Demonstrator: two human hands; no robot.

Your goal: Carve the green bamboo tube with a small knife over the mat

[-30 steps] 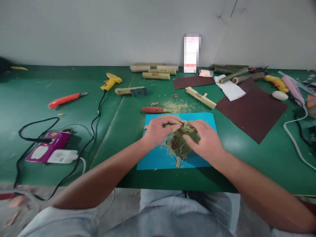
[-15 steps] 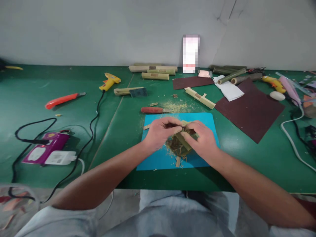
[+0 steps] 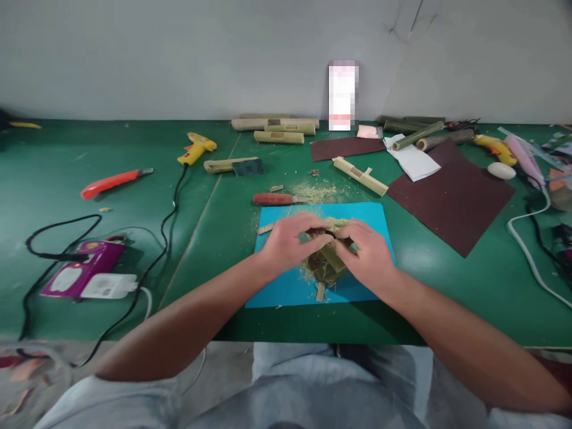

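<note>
My left hand (image 3: 292, 238) and my right hand (image 3: 366, 250) meet above a blue sheet (image 3: 268, 286). Thumbs and fingers of both are closed in a pinch around a small dark strip (image 3: 329, 233), mostly covered by the fingertips. Just below them a greenish bamboo piece (image 3: 333, 257) lies slanted over a roundish brown block (image 3: 318, 265); I cannot tell whether the right fingers touch the bamboo. Pale shavings and a small flat bamboo chip (image 3: 320, 291) are scattered around the block. A red-handled chisel-like tool (image 3: 273, 199) rests beyond the sheet.
On the green table (image 3: 147, 238) are a yellow glue gun (image 3: 196, 149), a red-orange cutter (image 3: 111, 183) and a purple power box (image 3: 89, 268) with black cables. Notched bamboo tubes (image 3: 279, 137), brown sandpaper sheets (image 3: 456, 202) and a phone (image 3: 343, 95) stand farther back.
My hands have shifted slightly and their fingertips are a little farther apart, so more of the dark strip shows between them. The view has moved very slightly.
</note>
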